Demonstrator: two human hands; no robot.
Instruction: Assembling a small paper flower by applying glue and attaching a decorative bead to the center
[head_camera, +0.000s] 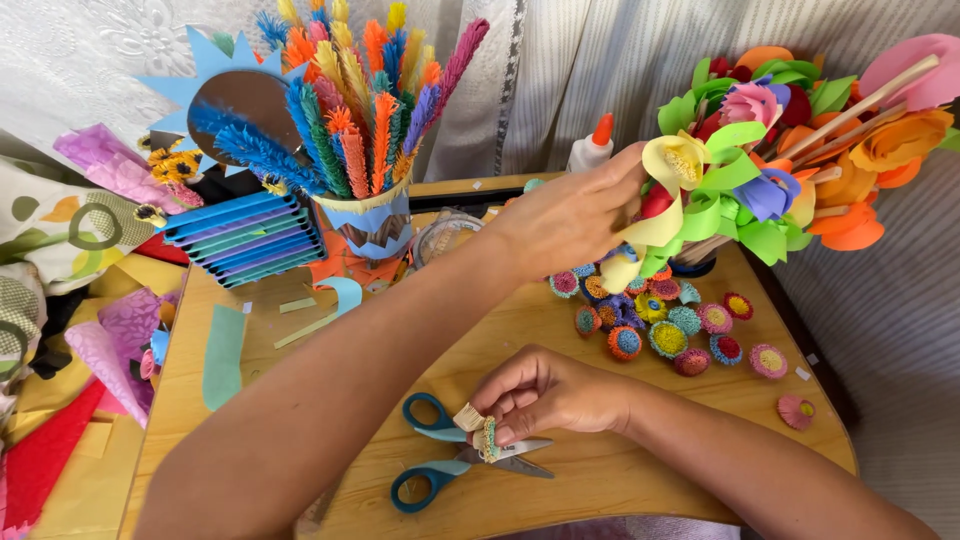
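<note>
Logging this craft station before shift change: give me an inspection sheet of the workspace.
Surface: wooden table, paper scraps on it.
Job's things: small rolled paper flower in right hand; left hand reaches into paper flower bouquet.
Clutter: teal scissors, finished paper flowers, glue bottle, cup of fringed paper sticks, folded blue paper.
Hands: both bare, both busy.
Cables: nothing seen.
Surroundings: curtains, paper sheets at left.

A wooden table (590, 480) carries blue-handled scissors (440, 455), scattered small fringed paper discs (668, 338), a glue bottle (592, 146), a cup (372, 222) of bright fringed sticks (350, 100), stacked blue trays (243, 238), and green paper strips (223, 355).
</note>
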